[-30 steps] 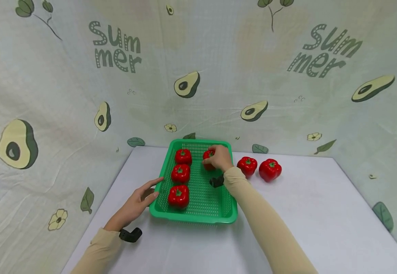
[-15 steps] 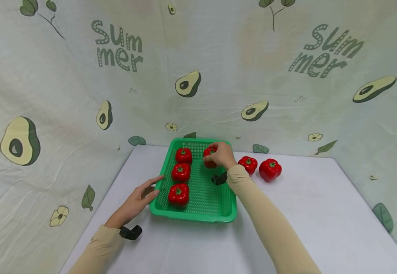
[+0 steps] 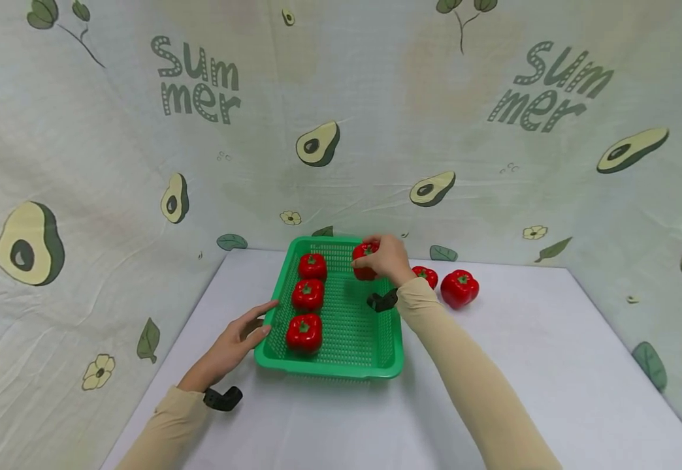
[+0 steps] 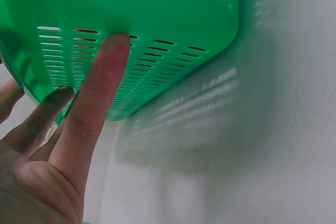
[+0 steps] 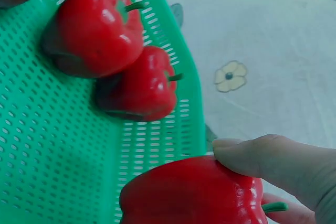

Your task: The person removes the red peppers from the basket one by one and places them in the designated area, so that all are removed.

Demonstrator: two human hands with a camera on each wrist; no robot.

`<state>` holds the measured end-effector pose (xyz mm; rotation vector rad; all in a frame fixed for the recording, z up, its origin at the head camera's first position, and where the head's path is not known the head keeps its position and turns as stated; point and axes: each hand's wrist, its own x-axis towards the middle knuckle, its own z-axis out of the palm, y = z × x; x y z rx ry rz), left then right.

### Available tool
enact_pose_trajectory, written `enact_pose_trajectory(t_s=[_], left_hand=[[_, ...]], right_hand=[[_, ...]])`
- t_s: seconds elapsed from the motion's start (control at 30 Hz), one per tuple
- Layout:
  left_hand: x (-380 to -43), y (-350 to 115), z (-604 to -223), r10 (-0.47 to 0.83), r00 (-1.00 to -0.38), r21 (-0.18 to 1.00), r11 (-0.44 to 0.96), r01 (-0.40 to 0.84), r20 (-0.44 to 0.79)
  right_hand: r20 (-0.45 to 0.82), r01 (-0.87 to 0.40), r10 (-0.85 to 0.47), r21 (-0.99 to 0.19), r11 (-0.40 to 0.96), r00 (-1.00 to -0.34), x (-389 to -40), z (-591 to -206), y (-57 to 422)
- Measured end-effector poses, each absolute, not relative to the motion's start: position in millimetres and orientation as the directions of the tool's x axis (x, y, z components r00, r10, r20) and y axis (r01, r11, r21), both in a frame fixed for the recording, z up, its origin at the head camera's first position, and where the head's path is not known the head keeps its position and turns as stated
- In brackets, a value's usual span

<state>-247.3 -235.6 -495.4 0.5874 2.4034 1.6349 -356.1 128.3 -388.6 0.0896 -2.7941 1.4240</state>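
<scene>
Avocado-print cloth (image 3: 376,98) backs one white surface (image 3: 523,365) bearing one green basket (image 3: 329,371). Left hand (image 3: 231,344), fingers straight, touches its side, slots (image 4: 54,59) near the thumb (image 4: 97,93) showing only in the left wrist view. Right hand (image 3: 389,258) has its fingers grasping one red pepper (image 5: 189,195) at its far right corner; three peppers (image 3: 308,297) line its left; two more peppers (image 3: 460,290) outside show in the head view alone.

Cloth-walled tabletop set-up, one; we cannot tell the kind of room beyond. We list pale cloth (image 3: 370,85) printed with avocados (image 3: 317,144) and "summer" lettering (image 3: 196,79), standing behind and beside a white table (image 3: 552,346).
</scene>
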Motion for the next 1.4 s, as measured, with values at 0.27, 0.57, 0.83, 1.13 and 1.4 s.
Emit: enact_pose_trajectory(t_s=[0.27,0.57,0.83,1.13,1.4], left_hand=[[-247,-235,-497,0.418,-0.905,0.921,0.319,0.223,0.074],[-245,-235,-495,0.399,-0.914,0.92,0.328,0.215,0.071],[-243,-234,-494,0.405,-0.911,0.92,0.325,0.221,0.075],[-247,-232,-488,0.403,-0.912,0.914,0.338,0.224,0.074],[-244,-234,-493,0.411,-0.909,0.915,0.339,0.219,0.065]], right_hand=[[0.061,-0.069,-0.032,-0.807,0.587,-0.998,-343,-372,137],[0.068,-0.068,-0.02,-0.824,0.562,-0.997,-334,-362,154],[0.072,-0.075,-0.028,-0.816,0.573,-0.997,-319,-348,171],[0.085,-0.059,0.015,-0.795,0.604,-0.996,-315,-331,199],[0.056,-0.023,0.04,-0.813,0.582,-0.998,-307,-330,230]])
